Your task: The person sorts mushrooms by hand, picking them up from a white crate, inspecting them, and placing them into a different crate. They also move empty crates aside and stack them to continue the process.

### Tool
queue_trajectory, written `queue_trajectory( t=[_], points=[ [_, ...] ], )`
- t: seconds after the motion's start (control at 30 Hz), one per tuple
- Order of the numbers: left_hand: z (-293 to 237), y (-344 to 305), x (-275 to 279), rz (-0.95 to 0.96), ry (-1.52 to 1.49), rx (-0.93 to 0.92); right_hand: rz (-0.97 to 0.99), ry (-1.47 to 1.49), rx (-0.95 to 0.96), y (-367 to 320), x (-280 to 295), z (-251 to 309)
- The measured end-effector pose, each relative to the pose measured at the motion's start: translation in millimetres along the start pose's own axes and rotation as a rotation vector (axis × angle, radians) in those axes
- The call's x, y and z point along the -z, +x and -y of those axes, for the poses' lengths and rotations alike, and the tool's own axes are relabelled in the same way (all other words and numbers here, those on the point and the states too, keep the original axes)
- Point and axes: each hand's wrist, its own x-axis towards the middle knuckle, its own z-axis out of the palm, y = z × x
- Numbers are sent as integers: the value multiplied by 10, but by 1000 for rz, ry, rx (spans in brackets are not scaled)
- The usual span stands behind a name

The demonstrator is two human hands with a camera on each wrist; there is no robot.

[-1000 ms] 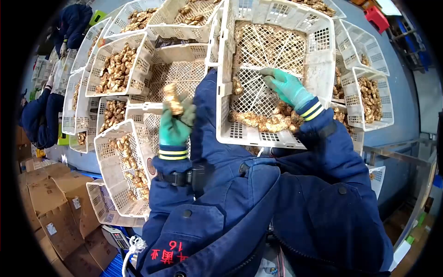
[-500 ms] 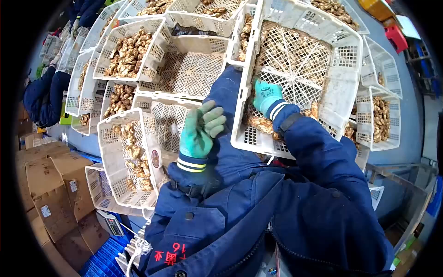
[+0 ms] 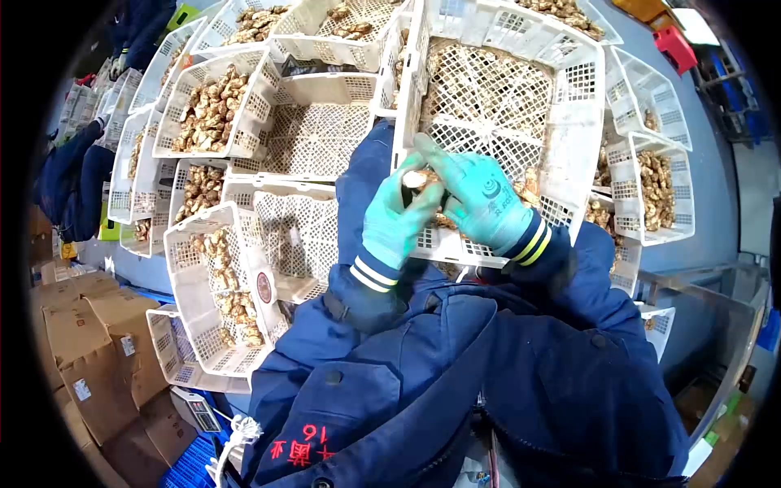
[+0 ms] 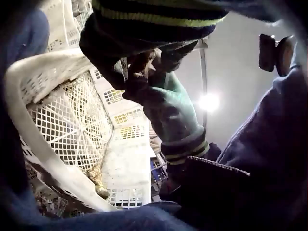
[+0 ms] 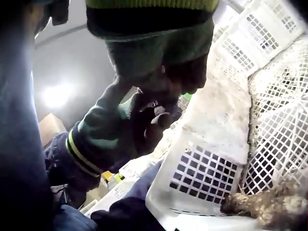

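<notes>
Both hands wear green gloves and meet over the near left part of a large white crate (image 3: 578,122). In the head view my left hand (image 3: 396,215) grips a knobbly brown piece (image 3: 419,179), its pale end showing between the fingers. My right hand (image 3: 484,199) pinches at the same piece from the other side, fingers across its top. Gloves hide much of it. In the left wrist view the piece (image 4: 142,62) looks dark between the hands. More brown pieces (image 3: 529,189) lie at the crate's near side, one (image 5: 269,204) large in the right wrist view.
White crates surround the large one; a left one (image 3: 264,61) holds a heap of brown pieces (image 3: 210,110), another (image 3: 321,134) shows its bare mesh floor. Cardboard boxes (image 3: 102,350) and a scale (image 3: 195,409) stand at the lower left. Another person (image 3: 77,179) is at the far left.
My left hand earlier held a piece over the left crates, then showed none; now it has come right and grips one. My right hand has risen from inside the crate to meet it.
</notes>
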Motion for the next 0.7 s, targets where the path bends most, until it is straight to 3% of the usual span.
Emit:
queue_trajectory(
  t=[0.07,0.1,0.13,0.2,0.23,0.37,0.47,0.53,0.63,0.67,0.7],
  points=[
    [165,34,114,-81,33,-55,37,18,-28,17,47,97],
    [101,4,104,-43,-149,-14,14,51,-12,14,70,141],
    [46,-19,157,26,-133,-57,22,248,-16,19,97,141],
    [-140,-96,103,42,-175,-67,-68,347,-2,-27,46,23],
    [-8,-37,319,110,-134,-10,12,732,-234,-56,80,24],
    [35,-23,447,146,-149,-122,22,599,-553,-169,126,-274],
    [132,0,587,111,-163,-91,349,194,-653,-184,101,-443],
    [91,18,647,153,-433,13,443,135,-666,-288,-104,-643],
    [171,50,874,-18,-672,86,691,51,-770,-147,-198,-612],
    [165,-25,985,-183,-642,9,739,95,-760,-111,-203,-595],
    [208,74,1370,97,-867,-45,782,65,-693,-89,-243,-602]
  ],
)
